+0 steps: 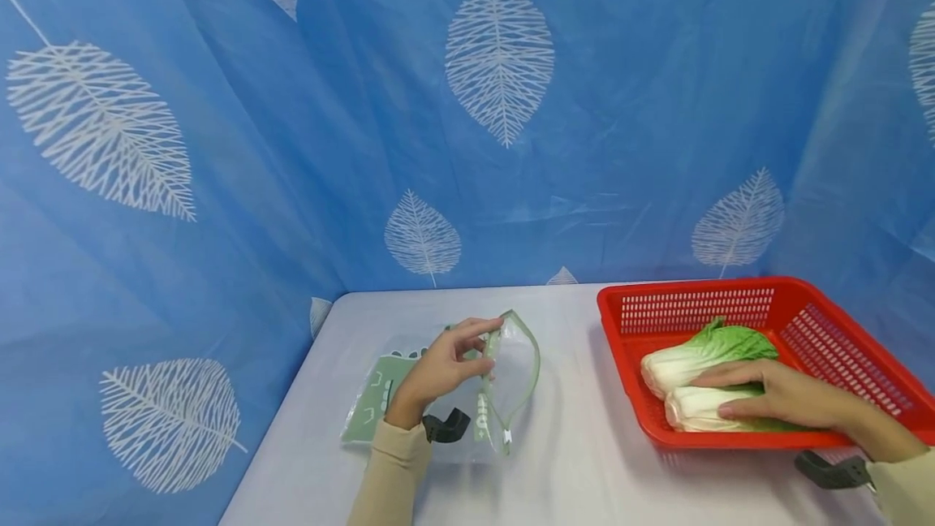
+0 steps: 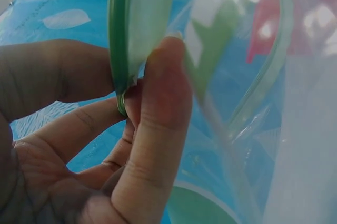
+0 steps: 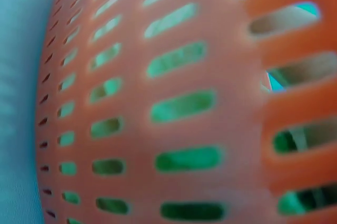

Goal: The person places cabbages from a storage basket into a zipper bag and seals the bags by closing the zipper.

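Observation:
A clear zip bag (image 1: 368,404) with green trim and a green cartoon print lies on the left of the table. My left hand (image 1: 445,360) pinches one green edge of its mouth between thumb and fingers, and the mouth gapes. Close up in the left wrist view, the thumb presses on the green zip strip (image 2: 120,29). On the right, my right hand (image 1: 796,396) holds the nearer napa cabbage (image 1: 701,408), fingers over its top and thumb on its near side. A second napa cabbage (image 1: 679,364) lies just behind it. The right wrist view does not show the hand.
Both cabbages lie in a red slotted basket (image 1: 619,368), whose wall (image 3: 237,108) fills most of the right wrist view. A white cloth covers the table (image 1: 570,469). Behind it hangs a blue curtain (image 1: 621,104) with white leaf prints.

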Demonstrator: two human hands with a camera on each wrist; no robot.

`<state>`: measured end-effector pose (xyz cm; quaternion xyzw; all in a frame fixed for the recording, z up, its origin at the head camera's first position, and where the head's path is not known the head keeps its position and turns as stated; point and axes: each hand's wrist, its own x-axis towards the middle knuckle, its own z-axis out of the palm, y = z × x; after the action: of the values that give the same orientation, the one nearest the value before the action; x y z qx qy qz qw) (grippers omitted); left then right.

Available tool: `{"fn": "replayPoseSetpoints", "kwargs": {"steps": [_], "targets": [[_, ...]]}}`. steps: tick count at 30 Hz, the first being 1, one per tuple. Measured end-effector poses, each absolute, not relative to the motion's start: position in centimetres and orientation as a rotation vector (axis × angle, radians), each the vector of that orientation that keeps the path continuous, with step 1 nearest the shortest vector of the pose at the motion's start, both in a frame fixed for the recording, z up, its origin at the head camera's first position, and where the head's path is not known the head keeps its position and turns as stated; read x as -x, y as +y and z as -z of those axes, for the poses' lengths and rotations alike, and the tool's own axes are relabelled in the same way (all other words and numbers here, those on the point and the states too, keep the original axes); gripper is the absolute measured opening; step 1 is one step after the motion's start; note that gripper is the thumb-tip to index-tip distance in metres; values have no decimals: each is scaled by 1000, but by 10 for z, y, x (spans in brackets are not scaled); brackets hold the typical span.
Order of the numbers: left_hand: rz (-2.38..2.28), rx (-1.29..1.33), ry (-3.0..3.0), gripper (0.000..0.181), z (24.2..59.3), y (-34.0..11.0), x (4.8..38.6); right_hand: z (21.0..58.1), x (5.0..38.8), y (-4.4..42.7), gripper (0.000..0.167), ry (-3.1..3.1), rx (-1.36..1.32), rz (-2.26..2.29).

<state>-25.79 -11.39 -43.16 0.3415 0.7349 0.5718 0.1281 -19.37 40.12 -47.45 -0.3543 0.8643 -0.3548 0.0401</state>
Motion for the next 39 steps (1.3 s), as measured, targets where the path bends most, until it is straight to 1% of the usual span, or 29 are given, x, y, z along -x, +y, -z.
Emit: {"fn": "replayPoseSetpoints", "kwargs": {"steps": [14,21,28,32,39], "targets": [[-1662,-1012,2150,60,423,-110,260,461,199,403,41,2593,997,1168],[-1644,-1006,2162,59,424,-111,258,442,197,394,40,2674,874,1149],[-1654,-1013,2163,58,425,-111,259,425,193,386,39,2811,840,1164],[-1640,-1005,2168,58,425,-112,259,411,189,384,42,2892,843,1164],[-1628,-1007,2166,60,426,-113,256,392,183,368,45,2937,765,1165]]}}
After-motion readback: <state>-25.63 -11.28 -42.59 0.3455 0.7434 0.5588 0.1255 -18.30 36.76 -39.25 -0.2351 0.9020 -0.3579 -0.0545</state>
